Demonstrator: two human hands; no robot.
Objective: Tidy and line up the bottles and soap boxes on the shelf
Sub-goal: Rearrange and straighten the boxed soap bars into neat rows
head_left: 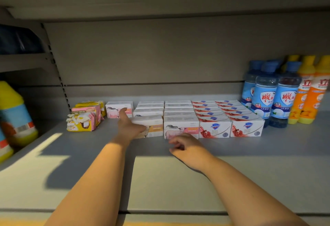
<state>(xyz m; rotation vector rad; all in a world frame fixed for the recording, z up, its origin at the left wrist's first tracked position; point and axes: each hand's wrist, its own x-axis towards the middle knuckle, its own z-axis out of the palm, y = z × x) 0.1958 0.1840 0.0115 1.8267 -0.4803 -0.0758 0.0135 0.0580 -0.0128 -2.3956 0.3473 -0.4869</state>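
Left hand (129,126) lies spread against the left end of the orange soap box (154,129), not wrapped round it. The box runs long left-to-right, close beside the pink box (181,130). Right hand (185,145) hovers nearer, loosely curled, empty.

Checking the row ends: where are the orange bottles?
Head view, far right of the shelf, the orange bottles stand just right of the blue bottles.
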